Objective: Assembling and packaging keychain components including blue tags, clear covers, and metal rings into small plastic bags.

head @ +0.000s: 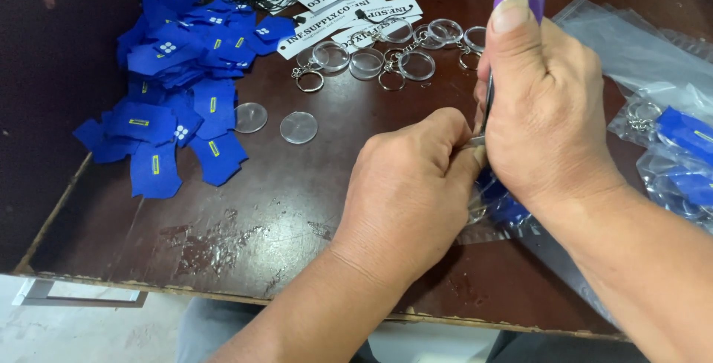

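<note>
Gripping a purple-handled tool (520, 0) in a closed right hand (546, 110), a worker sets its tip to a small keyring part pinched in the left hand (408, 192) above the table (252, 222); steady alignment appears needed next.

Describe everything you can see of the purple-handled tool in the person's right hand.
The purple-handled tool stands nearly upright in the closed right hand. Only its rounded purple end shows above the thumb, smooth like plastic. Below, a thin, dark, metal-looking shaft runs down along the hand's inner edge to a small silvery tip, which meets the fingertips of the left hand. The palm hides the rest. It is held above the dark brown table, not touching it.
</note>
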